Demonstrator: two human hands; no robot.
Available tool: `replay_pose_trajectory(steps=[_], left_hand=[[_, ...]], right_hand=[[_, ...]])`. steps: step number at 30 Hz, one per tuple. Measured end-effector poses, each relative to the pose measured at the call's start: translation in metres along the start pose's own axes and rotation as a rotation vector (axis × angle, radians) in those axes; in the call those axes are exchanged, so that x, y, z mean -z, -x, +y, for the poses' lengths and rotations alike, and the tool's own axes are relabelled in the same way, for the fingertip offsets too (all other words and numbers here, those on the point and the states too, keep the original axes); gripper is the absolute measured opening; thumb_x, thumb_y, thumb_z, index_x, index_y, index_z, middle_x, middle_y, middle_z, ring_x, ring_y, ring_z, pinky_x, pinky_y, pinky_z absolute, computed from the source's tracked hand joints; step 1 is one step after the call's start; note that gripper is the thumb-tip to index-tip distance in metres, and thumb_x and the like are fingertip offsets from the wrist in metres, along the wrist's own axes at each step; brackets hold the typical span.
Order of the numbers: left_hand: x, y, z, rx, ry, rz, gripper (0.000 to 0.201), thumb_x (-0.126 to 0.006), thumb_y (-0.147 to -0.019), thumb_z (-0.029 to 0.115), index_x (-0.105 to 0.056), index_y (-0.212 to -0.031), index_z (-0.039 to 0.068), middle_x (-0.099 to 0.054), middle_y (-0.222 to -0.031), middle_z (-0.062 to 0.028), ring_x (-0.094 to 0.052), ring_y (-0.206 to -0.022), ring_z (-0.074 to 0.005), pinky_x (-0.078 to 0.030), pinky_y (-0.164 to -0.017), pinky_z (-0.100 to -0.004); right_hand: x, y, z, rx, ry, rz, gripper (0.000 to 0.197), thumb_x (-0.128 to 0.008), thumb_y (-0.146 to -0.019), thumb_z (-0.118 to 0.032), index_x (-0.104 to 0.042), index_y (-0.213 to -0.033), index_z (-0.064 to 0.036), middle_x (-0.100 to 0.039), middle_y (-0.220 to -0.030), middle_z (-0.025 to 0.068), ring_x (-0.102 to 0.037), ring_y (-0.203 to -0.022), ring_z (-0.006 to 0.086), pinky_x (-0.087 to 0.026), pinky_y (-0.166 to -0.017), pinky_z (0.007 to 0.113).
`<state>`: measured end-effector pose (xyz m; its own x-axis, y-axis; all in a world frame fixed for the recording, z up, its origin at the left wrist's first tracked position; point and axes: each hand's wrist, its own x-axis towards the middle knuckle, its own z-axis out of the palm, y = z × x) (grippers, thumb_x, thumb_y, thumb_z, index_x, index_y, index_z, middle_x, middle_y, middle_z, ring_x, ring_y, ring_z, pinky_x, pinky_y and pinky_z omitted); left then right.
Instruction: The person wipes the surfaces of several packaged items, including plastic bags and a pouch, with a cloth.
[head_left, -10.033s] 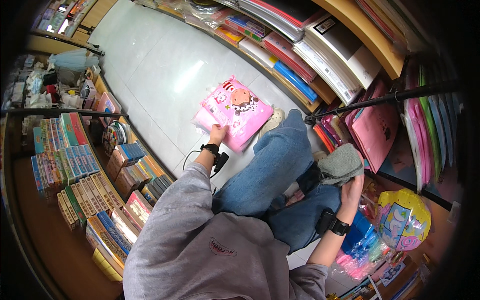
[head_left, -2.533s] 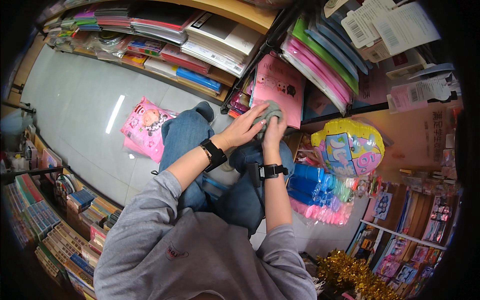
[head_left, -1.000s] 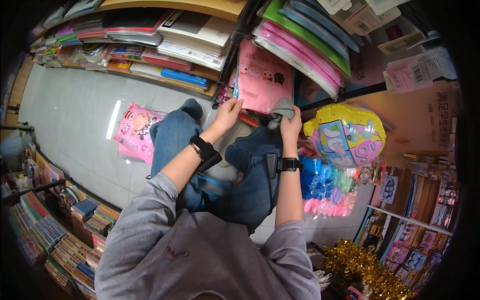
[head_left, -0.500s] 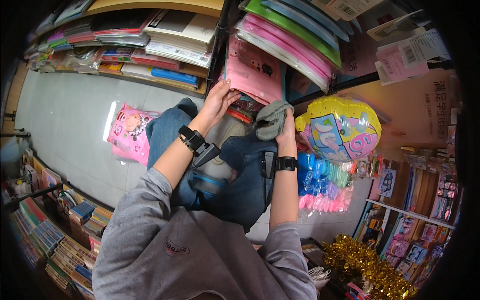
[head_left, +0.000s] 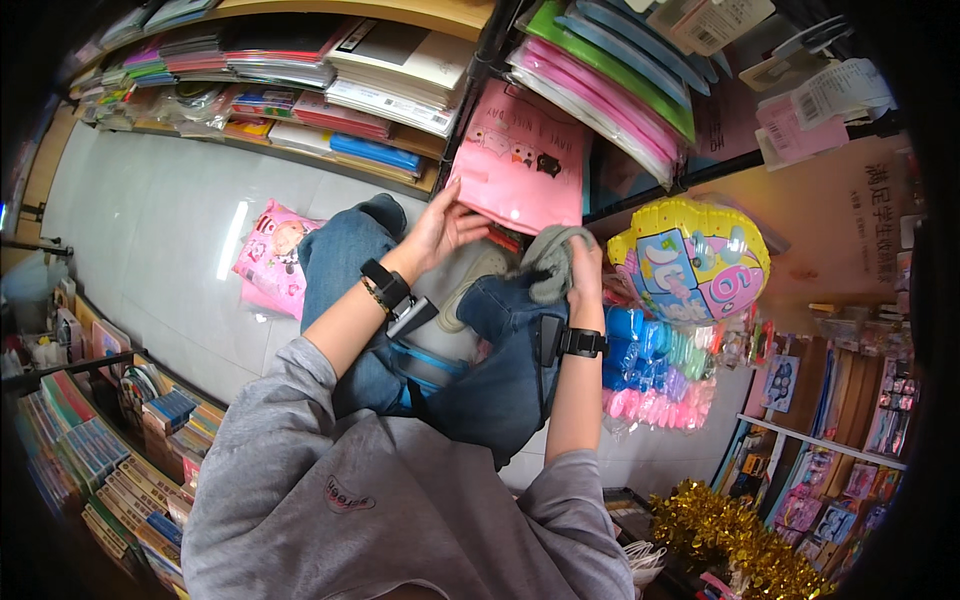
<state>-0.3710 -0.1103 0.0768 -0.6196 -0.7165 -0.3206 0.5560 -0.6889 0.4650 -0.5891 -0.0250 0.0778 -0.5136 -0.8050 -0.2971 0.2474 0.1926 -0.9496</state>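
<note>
Pink printed folder [head_left: 525,150], one: hangs beyond both hands, lower edge slanting nearer toward the right. Yellow foil balloon [head_left: 690,262], one: stands right of the folder. Left hand [head_left: 440,230]: the closer hand, at the folder's near left corner; whether its grip pinches cannot be told. Right hand [head_left: 585,270]: grip clasps grey cloth [head_left: 549,262], one, just below the folder's near right corner.

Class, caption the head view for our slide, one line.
Left grip at the lower corner of a pink folder, right grip holding a grey cloth, yellow balloon at right.
</note>
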Motion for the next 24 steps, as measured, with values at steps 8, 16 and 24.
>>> replay_pose_trajectory(steps=[8,16,24], left_hand=[[0.008,-0.009,-0.035,-0.078,-0.121,0.218,0.038,-0.049,-0.085,0.035,-0.042,-0.108,0.005,-0.049,-0.108,-0.0082,-0.054,-0.093,-0.0212,-0.047,-0.075,-0.0315],[0.017,-0.018,-0.052,-0.151,-0.245,0.198,0.03,-0.043,-0.089,0.03,-0.053,-0.095,0.002,-0.059,-0.093,-0.0066,-0.059,-0.084,-0.0144,-0.046,-0.075,-0.0258],[0.021,-0.016,-0.055,-0.183,-0.203,0.179,0.028,-0.043,-0.089,0.025,-0.054,-0.093,-0.001,-0.059,-0.091,-0.0096,-0.06,-0.078,-0.0143,-0.047,-0.07,-0.0238]], right_hand=[[-0.001,0.01,0.017,0.178,0.478,0.059,0.023,-0.055,-0.072,-0.012,-0.053,-0.091,0.0015,-0.056,-0.086,0.0098,-0.053,-0.079,0.0203,-0.041,-0.074,0.028],[-0.032,0.02,-0.013,0.826,0.614,0.405,0.033,-0.053,-0.067,0.0,-0.047,-0.1,0.0003,-0.046,-0.104,0.016,-0.046,-0.096,0.0304,-0.035,-0.086,0.035],[-0.114,-0.002,-0.027,0.886,0.789,-0.207,0.038,-0.051,-0.065,0.004,-0.051,-0.102,-0.0038,-0.039,-0.125,0.0178,-0.038,-0.115,0.0322,-0.033,-0.094,0.036]])
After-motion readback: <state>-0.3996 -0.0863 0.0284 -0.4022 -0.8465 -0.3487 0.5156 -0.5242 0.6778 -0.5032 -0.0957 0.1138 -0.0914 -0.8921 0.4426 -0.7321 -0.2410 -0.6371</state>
